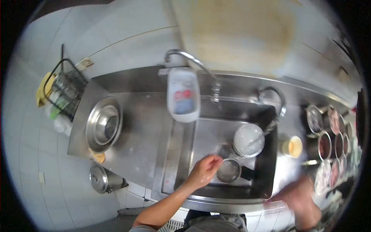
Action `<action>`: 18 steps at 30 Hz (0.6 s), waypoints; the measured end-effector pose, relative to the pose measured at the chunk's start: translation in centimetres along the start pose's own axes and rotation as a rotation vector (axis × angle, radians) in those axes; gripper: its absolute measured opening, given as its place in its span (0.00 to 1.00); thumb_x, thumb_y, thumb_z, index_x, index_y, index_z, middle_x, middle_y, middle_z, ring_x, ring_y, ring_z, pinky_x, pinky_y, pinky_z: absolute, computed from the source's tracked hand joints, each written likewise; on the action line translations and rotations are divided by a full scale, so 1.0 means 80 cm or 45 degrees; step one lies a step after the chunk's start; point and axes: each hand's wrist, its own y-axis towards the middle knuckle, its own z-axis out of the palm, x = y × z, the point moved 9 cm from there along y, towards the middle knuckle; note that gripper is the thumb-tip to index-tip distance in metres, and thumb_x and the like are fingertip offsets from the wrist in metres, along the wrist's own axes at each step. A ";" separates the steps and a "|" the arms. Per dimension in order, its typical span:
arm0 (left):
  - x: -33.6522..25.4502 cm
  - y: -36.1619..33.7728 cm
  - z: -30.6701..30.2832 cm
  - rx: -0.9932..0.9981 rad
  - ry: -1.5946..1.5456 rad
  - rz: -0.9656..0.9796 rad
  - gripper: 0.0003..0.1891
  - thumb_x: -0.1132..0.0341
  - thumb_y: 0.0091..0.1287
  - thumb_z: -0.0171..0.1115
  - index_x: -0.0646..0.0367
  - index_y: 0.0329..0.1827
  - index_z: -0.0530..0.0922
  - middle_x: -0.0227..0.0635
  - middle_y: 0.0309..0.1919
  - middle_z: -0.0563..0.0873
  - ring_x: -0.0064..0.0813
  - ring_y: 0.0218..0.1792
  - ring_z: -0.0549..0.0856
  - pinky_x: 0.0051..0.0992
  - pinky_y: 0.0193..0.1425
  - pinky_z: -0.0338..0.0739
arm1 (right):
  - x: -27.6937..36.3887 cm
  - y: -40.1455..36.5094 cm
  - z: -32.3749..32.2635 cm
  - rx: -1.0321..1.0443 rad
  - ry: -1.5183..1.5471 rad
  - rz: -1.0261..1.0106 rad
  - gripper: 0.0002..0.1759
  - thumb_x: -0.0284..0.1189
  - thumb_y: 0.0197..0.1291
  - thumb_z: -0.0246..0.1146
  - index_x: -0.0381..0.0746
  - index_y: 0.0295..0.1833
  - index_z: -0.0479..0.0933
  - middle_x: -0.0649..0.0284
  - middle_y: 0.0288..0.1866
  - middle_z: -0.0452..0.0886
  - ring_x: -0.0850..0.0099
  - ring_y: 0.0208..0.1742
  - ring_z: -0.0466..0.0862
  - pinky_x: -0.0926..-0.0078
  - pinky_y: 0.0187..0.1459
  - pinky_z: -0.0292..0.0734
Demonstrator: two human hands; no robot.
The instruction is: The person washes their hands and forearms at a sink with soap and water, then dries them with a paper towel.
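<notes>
My left hand (pixel 206 168) reaches over the steel sink (pixel 206 131), wet, with its fingers curled together. Whatever it may hold is hidden. Just beyond the fingertips is a small dark round thing (pixel 224 150), too blurred to name. Beside the hand, a small round metal pan (pixel 228 171) with a dark handle lies in the sink. Behind it stands a white round container (pixel 248 140), with a stream of water from the right-hand faucet (pixel 273 94) running into it. My right hand (pixel 295 195) is smeared by motion near the sink's front right edge; its fingers cannot be made out.
A white tub (pixel 184 96) sits at the sink's back left, below another faucet (pixel 191 58). Metal bowls (pixel 105 125) stand on the left counter, near a wire basket (pixel 65 89). Right of the sink are a yellowish cup (pixel 292 147) and several metal pots (pixel 324 145).
</notes>
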 end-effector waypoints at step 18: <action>-0.003 0.195 0.206 0.054 -0.119 -0.261 0.37 0.35 0.64 0.45 0.49 0.69 0.65 0.48 0.71 0.60 0.47 0.73 0.52 0.44 0.72 0.46 | -0.243 0.147 -0.042 -0.717 1.119 0.180 0.36 0.60 0.62 0.44 0.45 0.65 0.65 0.61 0.67 0.63 0.54 0.62 0.68 0.50 0.58 0.64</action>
